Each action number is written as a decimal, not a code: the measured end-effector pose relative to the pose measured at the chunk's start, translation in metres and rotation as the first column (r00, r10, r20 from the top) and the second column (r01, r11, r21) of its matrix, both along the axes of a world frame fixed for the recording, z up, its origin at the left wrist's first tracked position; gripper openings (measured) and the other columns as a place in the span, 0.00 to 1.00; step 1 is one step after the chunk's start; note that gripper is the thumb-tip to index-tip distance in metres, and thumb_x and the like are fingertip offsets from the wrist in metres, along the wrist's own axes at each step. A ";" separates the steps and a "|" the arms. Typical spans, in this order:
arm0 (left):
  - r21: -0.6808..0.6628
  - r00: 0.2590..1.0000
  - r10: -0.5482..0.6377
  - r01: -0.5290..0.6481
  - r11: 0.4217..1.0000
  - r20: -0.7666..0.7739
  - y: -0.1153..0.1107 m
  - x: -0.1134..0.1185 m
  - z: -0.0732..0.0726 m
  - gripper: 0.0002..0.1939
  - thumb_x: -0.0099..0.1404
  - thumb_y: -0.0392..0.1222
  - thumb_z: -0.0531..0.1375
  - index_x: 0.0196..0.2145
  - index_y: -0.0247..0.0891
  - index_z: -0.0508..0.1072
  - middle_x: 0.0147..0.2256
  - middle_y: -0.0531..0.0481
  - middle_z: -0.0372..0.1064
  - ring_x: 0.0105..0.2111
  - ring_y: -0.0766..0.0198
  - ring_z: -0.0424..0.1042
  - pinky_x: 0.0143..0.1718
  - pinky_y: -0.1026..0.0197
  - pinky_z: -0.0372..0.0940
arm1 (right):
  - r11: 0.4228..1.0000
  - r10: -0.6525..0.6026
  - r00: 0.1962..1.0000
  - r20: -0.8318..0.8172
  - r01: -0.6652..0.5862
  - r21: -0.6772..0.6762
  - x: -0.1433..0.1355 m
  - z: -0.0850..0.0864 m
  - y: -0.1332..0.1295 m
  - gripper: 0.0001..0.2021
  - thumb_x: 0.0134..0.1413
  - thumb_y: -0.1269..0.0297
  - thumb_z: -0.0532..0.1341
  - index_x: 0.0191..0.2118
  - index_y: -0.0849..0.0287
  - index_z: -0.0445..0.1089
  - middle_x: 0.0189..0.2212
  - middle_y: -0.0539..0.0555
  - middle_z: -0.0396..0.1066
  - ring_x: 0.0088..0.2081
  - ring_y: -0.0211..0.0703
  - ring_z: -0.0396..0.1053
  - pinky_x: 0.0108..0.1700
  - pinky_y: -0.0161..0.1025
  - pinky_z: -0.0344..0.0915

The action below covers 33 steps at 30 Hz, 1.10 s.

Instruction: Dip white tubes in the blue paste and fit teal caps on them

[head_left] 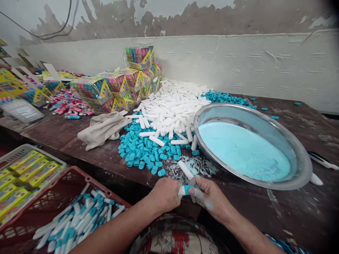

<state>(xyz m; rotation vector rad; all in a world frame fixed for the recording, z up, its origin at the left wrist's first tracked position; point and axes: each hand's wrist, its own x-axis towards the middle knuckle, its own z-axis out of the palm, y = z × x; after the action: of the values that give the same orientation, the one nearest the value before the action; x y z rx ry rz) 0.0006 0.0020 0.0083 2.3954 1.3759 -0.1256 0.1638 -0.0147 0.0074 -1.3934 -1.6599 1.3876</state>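
Note:
Just in front of my body, my left hand (166,193) is wrapped round a white plastic tube (181,191). The fingers of my right hand (210,197), dusted with pale powder, pinch a blue cap (187,189) at the tube's end; how far the cap sits on it is hidden. A second white tube (185,170) slants up beside my right fingertips, and I cannot tell whether they hold it. Beyond my hands lie a spread of loose blue caps (148,148) and a heap of white tubes (172,106).
A wide metal basin (299,155) of light blue powder stands at the right, near a cutter knife (323,160). A cloth (103,128) lies left of the caps, before stacked packs (122,84). Lower left, a red crate (76,171) holds capped tubes.

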 end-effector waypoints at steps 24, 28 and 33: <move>-0.097 0.760 0.474 -0.485 0.869 0.444 -0.002 -0.106 0.010 0.15 0.58 0.49 0.52 0.36 0.38 0.70 0.36 0.49 0.72 0.37 0.61 0.70 0.40 0.64 0.62 | 0.871 -0.148 0.492 0.858 -0.347 0.349 -0.027 0.000 0.042 0.08 0.52 0.75 0.52 0.33 0.63 0.68 0.32 0.61 0.68 0.35 0.51 0.67 0.37 0.42 0.60; -0.143 0.734 0.397 -0.385 0.912 0.551 0.021 -0.041 0.018 0.17 0.58 0.48 0.53 0.41 0.36 0.68 0.33 0.49 0.72 0.33 0.62 0.70 0.34 0.64 0.63 | 0.858 -0.191 0.529 0.827 -0.319 0.402 -0.024 -0.003 0.040 0.09 0.51 0.78 0.51 0.33 0.63 0.67 0.32 0.60 0.68 0.35 0.48 0.67 0.38 0.41 0.59; -0.266 0.709 0.257 -0.102 0.959 0.656 0.034 0.006 0.025 0.14 0.61 0.49 0.50 0.34 0.36 0.67 0.24 0.54 0.67 0.22 0.67 0.67 0.26 0.66 0.61 | 0.762 -0.319 0.653 0.687 -0.254 0.596 -0.003 0.003 0.015 0.09 0.52 0.75 0.51 0.36 0.61 0.66 0.34 0.58 0.68 0.36 0.46 0.65 0.40 0.40 0.60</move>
<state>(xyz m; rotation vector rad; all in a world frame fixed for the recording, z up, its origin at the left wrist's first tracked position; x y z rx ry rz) 0.0064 0.0363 0.0332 1.8093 1.1358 0.5930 0.1603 -0.0002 0.0105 -1.6160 -2.2932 0.0008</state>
